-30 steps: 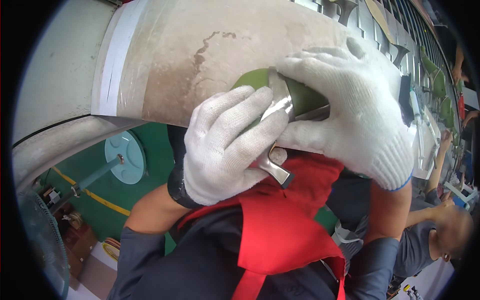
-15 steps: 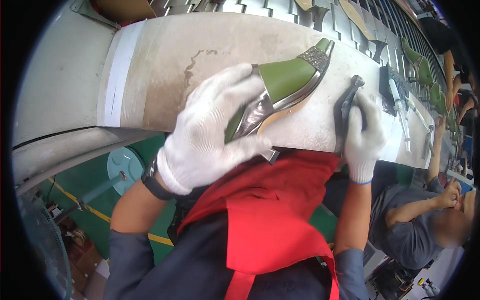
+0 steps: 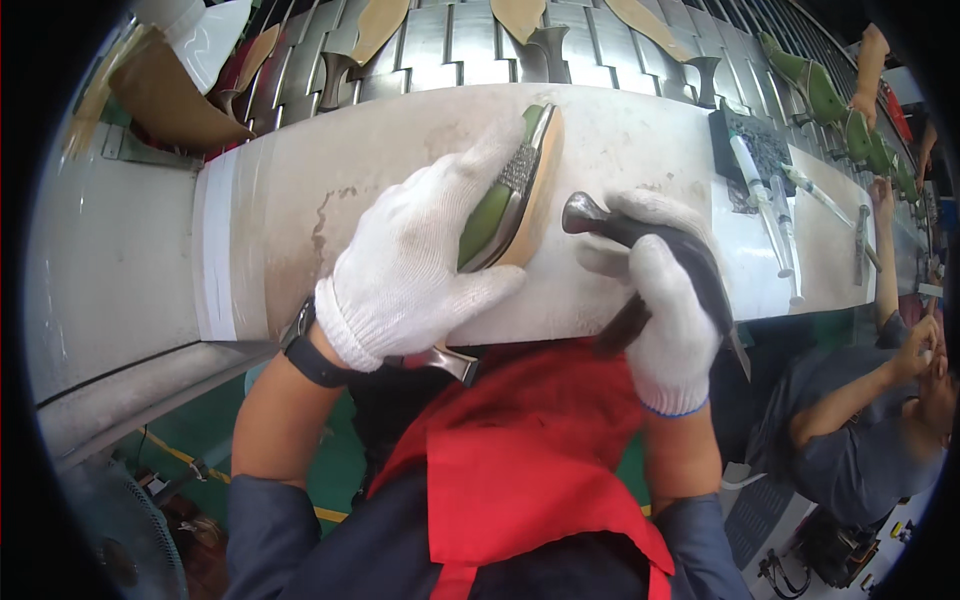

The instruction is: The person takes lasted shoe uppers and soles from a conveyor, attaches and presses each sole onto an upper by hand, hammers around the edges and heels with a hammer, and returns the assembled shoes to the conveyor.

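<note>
A green high-heeled shoe (image 3: 487,222) with silver trim, a glittery band and a tan sole lies tilted on the pale worktop, toe away from me. My left hand (image 3: 405,255), in a white knit glove, grips it from the left and hides its middle. The shiny heel (image 3: 455,364) shows below my wrist, past the worktop's near edge. To the right of the shoe, apart from it, my gloved right hand (image 3: 672,320) is wrapped round dark metal pincers (image 3: 690,262). Their rounded knob end points left toward the sole; a second, brownish arm hangs blurred below.
Several syringes (image 3: 760,205) lie on the right of the worktop (image 3: 300,200), beside a dark block (image 3: 733,135). Beyond runs a metal slat conveyor (image 3: 440,50) carrying tan soles with heels. Green shoes (image 3: 815,90) stand far right, near a co-worker (image 3: 860,430).
My left hand and the shoe have shifted left in view, and the shoe has turned to show more sole. My right hand has raised the pincers and swung their knob end leftward.
</note>
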Motion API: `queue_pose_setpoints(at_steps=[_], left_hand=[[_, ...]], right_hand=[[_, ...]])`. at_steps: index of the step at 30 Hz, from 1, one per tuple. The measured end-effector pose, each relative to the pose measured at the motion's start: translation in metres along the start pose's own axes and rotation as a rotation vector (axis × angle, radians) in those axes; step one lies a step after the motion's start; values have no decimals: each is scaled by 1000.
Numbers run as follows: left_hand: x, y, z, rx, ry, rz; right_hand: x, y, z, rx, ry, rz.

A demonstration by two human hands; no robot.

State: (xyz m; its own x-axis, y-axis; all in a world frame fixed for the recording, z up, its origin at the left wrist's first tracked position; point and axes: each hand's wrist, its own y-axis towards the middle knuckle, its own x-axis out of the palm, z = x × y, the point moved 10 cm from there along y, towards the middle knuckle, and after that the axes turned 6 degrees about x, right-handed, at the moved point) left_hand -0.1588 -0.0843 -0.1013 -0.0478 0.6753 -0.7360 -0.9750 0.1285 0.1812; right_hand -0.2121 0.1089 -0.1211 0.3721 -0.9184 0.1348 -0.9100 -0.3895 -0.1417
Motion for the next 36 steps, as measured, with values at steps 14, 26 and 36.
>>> queue_pose_setpoints(at_steps=[14, 26, 36], left_hand=[[-4, 10, 0, 53, 18, 27], [-3, 9, -8, 48, -50, 27], [-11, 4, -8, 81, -15, 122]], right_hand=[[29, 43, -41, -173, -435, -312], [40, 82, -54, -60, -532, -205], [50, 75, -49, -39, -405, -332]])
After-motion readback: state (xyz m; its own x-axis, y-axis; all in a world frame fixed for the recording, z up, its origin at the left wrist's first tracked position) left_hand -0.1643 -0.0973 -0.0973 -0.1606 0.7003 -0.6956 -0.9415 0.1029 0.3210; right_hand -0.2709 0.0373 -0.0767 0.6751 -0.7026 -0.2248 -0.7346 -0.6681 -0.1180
